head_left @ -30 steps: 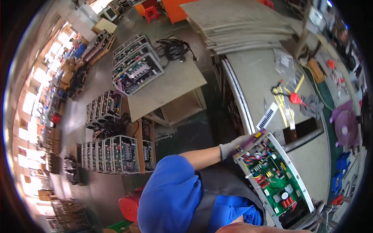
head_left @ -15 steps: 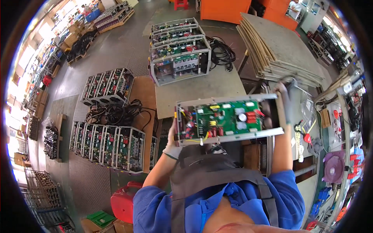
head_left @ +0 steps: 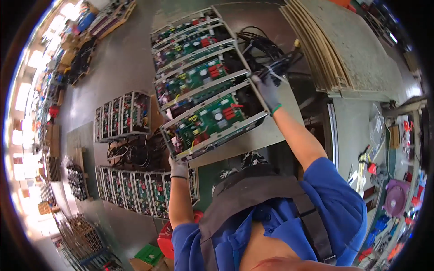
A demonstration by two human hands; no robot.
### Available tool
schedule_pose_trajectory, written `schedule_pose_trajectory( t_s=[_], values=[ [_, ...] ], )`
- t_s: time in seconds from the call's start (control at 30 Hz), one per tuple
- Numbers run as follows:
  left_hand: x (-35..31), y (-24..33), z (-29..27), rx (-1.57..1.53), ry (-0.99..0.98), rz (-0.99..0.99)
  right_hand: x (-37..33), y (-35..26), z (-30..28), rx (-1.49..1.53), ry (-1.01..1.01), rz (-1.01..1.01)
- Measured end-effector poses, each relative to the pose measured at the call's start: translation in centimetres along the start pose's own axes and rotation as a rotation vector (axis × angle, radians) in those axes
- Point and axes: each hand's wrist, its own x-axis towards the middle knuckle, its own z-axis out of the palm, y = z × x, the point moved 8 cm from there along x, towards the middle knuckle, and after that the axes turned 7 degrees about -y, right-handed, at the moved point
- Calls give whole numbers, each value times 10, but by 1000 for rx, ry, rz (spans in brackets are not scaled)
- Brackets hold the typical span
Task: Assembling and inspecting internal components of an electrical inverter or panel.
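Between my hands is an open metal-framed unit with a green circuit board (head_left: 212,121), tilted up toward the right. My gloved left hand (head_left: 179,168) grips its near left corner. At its far right end my gloved right hand (head_left: 267,92) grips the frame, close to a bundle of black cables (head_left: 266,52). The unit lies against the near side of a row of like units (head_left: 194,77) on a board-topped table (head_left: 282,101). Whether its underside touches the tabletop I cannot tell. The fingers of my left hand are partly hidden by the frame.
More units stand in two groups on the left, one farther (head_left: 122,116) and one nearer (head_left: 135,192), with black cables (head_left: 131,153) between them. A stack of boards (head_left: 352,49) rises at the far right. A red stool (head_left: 166,241) stands near my left side.
I have carried the unit forward and left, from in front of my chest to the row on the table. It has turned, its right end now farther away.
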Motion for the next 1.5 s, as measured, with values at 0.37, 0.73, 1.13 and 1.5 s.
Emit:
schedule_pose_trajectory(
  t_s=[0.37, 0.73, 1.13, 1.5],
  values=[
    [26, 48, -16, 564, -318, 79, 20, -77, -43, -889, -183, -296],
    [29, -171, 58, 2328, -1698, 313, -613, 249, -167, -308, -28, 1253],
    [-143, -404, 166, 2224, -2520, 712, -855, 297, -242, 143, 783, 1205],
    [-490, -784, 470, 1683, -2294, 764, -765, 226, -382, 158, 926, 889]
  ],
)
